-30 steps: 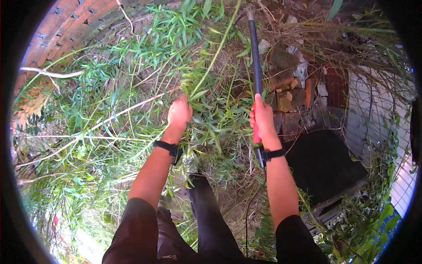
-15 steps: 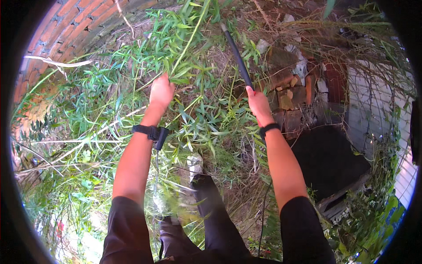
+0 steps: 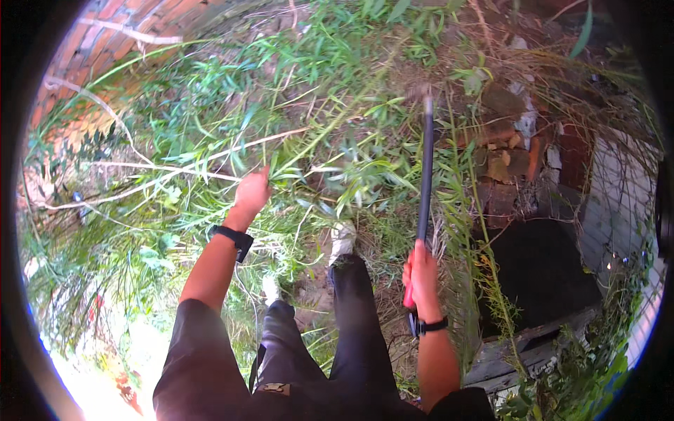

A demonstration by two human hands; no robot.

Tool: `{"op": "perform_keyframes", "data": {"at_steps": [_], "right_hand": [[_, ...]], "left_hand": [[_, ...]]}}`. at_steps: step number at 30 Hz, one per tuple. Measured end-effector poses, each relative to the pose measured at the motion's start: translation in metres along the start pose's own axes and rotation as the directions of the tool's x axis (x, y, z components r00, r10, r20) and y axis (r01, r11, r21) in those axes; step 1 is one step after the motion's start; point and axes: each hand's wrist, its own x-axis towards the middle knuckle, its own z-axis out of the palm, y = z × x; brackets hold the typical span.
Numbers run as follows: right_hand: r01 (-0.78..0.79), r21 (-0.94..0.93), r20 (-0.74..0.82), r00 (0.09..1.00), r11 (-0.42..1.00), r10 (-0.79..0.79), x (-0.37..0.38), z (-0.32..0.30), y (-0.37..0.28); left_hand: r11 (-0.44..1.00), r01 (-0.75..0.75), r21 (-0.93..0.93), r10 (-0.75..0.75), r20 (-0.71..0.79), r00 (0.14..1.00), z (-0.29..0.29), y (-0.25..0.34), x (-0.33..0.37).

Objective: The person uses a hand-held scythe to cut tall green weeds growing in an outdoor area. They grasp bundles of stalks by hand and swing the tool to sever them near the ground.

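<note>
My left hand (image 3: 253,191) is closed around the lower part of a leafy green stem (image 3: 319,137), which leans away to the upper right. In my right hand (image 3: 421,277) is a long-handled tool (image 3: 427,168) with a black shaft and a red grip end below the fist. The shaft points almost straight away from me. Its far end is blurred among the weeds, so I cannot make out the tool's head. Leafy weeds (image 3: 210,91) surround my left hand.
A brick wall (image 3: 116,49) rises at the far left. To the right are stacked bricks (image 3: 502,165), a dark flat slab (image 3: 537,274) and a pale corrugated panel (image 3: 618,196). Dry branches (image 3: 119,119) cross the weeds. My shoes (image 3: 342,238) stand among the plants.
My right hand has come back toward my body, drawing the tool with it. My left hand has also moved nearer, still gripping the stem, which now leans further right.
</note>
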Motion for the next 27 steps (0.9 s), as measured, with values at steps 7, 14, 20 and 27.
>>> {"op": "perform_keyframes", "data": {"at_steps": [7, 14, 20, 27], "right_hand": [[-0.002, -0.287, -0.056, 0.998, 0.958, -0.015, -0.039, -0.045, 0.081], [0.061, -0.143, -0.046, 0.997, 0.988, -0.069, 0.005, -0.012, 0.054], [0.134, -0.199, -0.009, 0.990, 0.971, -0.139, 0.008, 0.012, 0.031], [0.115, -0.305, 0.026, 0.993, 0.945, -0.112, 0.033, 0.043, 0.034]], "left_hand": [[0.946, 0.114, 0.303, -0.130, 0.032, 0.991, -0.003, -0.009, 0.091], [0.930, 0.246, 0.274, -0.277, 0.080, 0.958, 0.028, -0.073, 0.080], [0.976, 0.154, 0.156, -0.174, 0.124, 0.977, -0.004, -0.020, 0.037], [0.962, 0.212, 0.173, -0.232, 0.105, 0.967, 0.002, -0.028, 0.027]]}}
